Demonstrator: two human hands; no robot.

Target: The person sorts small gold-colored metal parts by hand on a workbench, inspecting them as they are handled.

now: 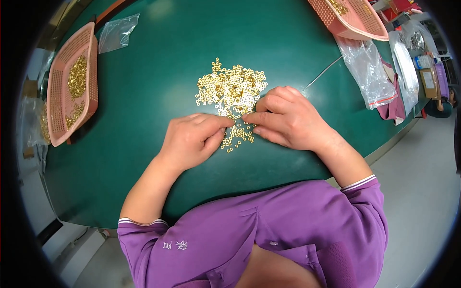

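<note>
Many small gold-coloured rings (230, 86) lie in a loose pile in the middle of the green table (158, 67). A smaller scatter of the same rings (237, 134) spreads nearer to me, below the pile. My left hand (188, 138) rests at the left of this scatter, its index finger stretched out onto the rings and its other fingers curled. From the right, my right hand (293, 119) reaches in with its index finger and thumb extended and apart, the index fingertip at the rings between pile and scatter. Neither hand visibly grips a ring.
A pink perforated basket (91, 48) with gold pieces stands at the left edge, a clear plastic bag (118, 33) beside it. Another pink basket (353, 26) sits at the far right, above plastic bags (365, 72). Boxes (429, 82) and other items crowd the right rim.
</note>
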